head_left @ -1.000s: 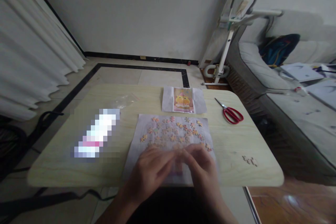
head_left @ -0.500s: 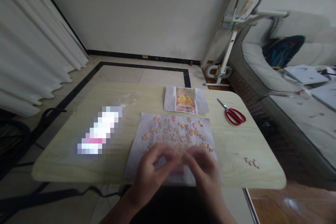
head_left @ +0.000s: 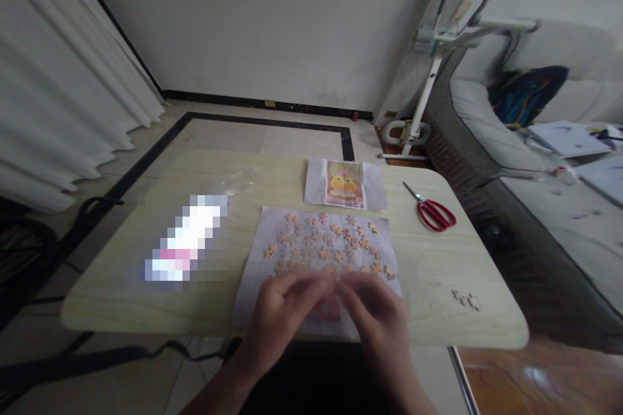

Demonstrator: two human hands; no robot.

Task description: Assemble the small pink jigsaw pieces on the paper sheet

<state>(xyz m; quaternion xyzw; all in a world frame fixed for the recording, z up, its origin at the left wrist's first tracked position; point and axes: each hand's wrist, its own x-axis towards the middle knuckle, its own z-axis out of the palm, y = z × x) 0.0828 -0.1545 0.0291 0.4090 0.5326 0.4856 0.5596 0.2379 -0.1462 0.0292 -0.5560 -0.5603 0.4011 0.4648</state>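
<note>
Several small jigsaw puzzle pieces [head_left: 339, 256], yellow, pink and pale, lie scattered on a white paper sheet [head_left: 253, 272]. Over the near part of this sheet, my left hand [head_left: 287, 301] and my right hand [head_left: 377, 305] meet fingertip to fingertip. Both have thumb and fingers pinched, but blur hides whatever is between them. Below the fingertips a pink patch [head_left: 327, 310] shows on the sheet, partly covered by my hands. A picture card [head_left: 344, 184] with yellow cartoon figures, on white paper, lies just beyond the sheet.
Red-handled scissors [head_left: 437, 214] lie at the table's right. Some small brown pieces [head_left: 466, 300] sit near the right front corner. A bright pixelated object [head_left: 187, 237] and a clear plastic bag [head_left: 238, 183] are on the left of the wooden table [head_left: 121, 308].
My hands stay over the same spot, with their fingertips shifting slightly and the fingers drawn a little closer together. The objects on the table have not moved.
</note>
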